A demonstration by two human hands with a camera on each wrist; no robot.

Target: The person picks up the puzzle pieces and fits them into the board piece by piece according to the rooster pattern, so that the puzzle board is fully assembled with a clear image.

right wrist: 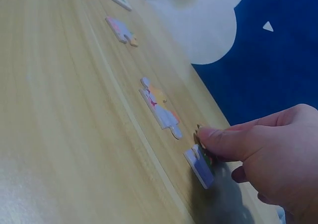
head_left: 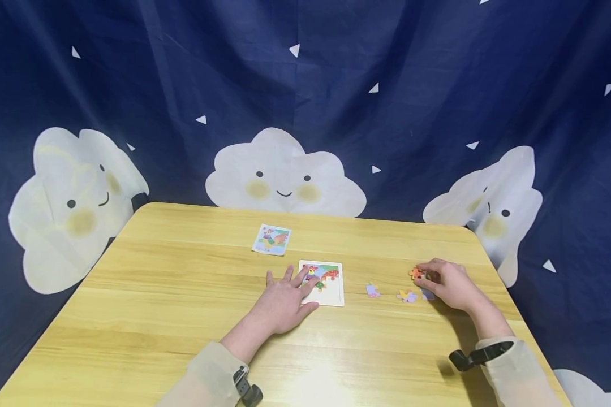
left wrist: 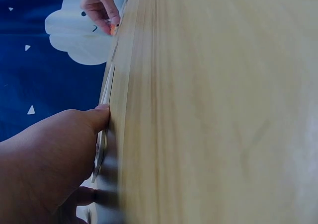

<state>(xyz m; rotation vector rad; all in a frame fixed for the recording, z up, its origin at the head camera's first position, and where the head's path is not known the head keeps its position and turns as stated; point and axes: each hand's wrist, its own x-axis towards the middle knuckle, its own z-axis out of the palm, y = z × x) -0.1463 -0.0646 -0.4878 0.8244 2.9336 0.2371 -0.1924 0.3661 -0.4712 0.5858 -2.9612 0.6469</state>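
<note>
My left hand (head_left: pixel 282 302) rests with spread fingers on a white-framed jigsaw puzzle tray (head_left: pixel 334 298). Several pieces of a colourful rooster picture lie in its upper part; the fingers cover some of it. At the right, thumb and fingers of my right hand (head_left: pixel 450 282) pinch an orange puzzle piece (head_left: pixel 415 273), mostly hidden behind the fingers. Just under that hand lies a purple-blue piece (right wrist: pixel 200 168) with a straight edge. To its left are a yellow-and-lilac piece (head_left: pixel 406 296) and, nearer the tray, a lilac piece (head_left: pixel 372 290).
A square picture card (head_left: pixel 272 239) showing a similar rooster lies behind the tray, to the left. The wooden table (head_left: pixel 147 282) ends at a dark blue curtain (head_left: pixel 387 45) printed with clouds. Each wrist carries a black strap (head_left: pixel 483 354).
</note>
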